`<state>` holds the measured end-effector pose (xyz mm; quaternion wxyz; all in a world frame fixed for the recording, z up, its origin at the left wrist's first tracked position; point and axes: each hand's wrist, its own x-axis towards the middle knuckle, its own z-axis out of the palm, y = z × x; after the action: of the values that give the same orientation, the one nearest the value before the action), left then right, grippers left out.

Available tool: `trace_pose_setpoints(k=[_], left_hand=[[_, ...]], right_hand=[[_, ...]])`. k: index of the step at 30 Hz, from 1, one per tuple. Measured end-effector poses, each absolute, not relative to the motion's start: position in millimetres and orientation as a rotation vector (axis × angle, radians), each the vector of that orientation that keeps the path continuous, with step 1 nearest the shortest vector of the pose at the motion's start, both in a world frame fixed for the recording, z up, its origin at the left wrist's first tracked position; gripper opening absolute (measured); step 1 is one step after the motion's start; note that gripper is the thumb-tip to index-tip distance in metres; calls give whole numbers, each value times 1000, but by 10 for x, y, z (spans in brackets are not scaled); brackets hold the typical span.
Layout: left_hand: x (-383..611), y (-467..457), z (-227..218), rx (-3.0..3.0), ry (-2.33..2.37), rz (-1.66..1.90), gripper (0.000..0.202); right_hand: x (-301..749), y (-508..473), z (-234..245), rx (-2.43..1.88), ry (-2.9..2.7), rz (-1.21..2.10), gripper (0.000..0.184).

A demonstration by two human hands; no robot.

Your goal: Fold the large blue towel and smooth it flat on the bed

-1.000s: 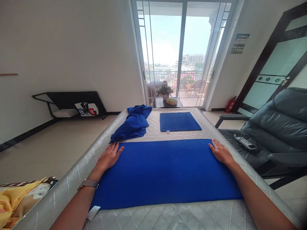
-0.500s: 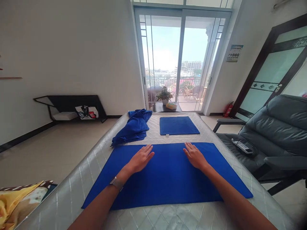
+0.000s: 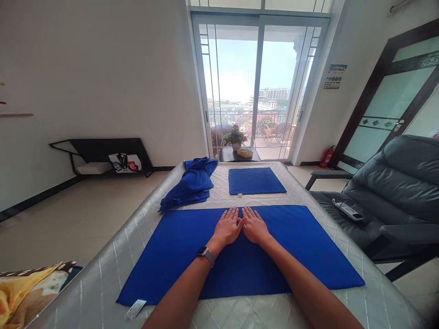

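Observation:
A blue towel [image 3: 164, 256] lies spread out flat on the mattress [image 3: 120, 249], with a white tag at its near left corner. My left hand [image 3: 227, 227] rests palm down on it near the far edge, fingers stretched out; a watch [image 3: 206, 254] is on that wrist. Right beside it my right hand [image 3: 254, 225] lies flat too, the thumbs meeting at the towel's middle. Beyond them is a smaller folded blue towel [image 3: 257, 180]. A crumpled heap of blue cloth [image 3: 192, 183] sits at the far left, close to the spread towel's edge.
To the right stands a dark padded armchair [image 3: 394, 183] with a white power strip [image 3: 349, 211] on its seat. Past the mattress, a small table holds a potted plant [image 3: 236, 137] and a tissue pack [image 3: 244, 152]. A patterned blanket [image 3: 34, 288] is at lower left.
Both hands have moved inward across the towel, from well apart to side by side at its middle. The tag at the near left corner now shows.

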<state>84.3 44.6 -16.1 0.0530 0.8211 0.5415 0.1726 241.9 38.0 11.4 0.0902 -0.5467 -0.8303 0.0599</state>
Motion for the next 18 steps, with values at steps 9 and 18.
trace_pose_setpoints(k=[9, 18], left_hand=[[-166, 418, -153, 2352, 1926, 422, 81], [-1447, 401, -334, 2147, 2256, 378, 78]], right_hand=[[3410, 550, 106, -1941, -2331, 123, 74], [4702, 669, -56, -2260, -2038, 7, 76]])
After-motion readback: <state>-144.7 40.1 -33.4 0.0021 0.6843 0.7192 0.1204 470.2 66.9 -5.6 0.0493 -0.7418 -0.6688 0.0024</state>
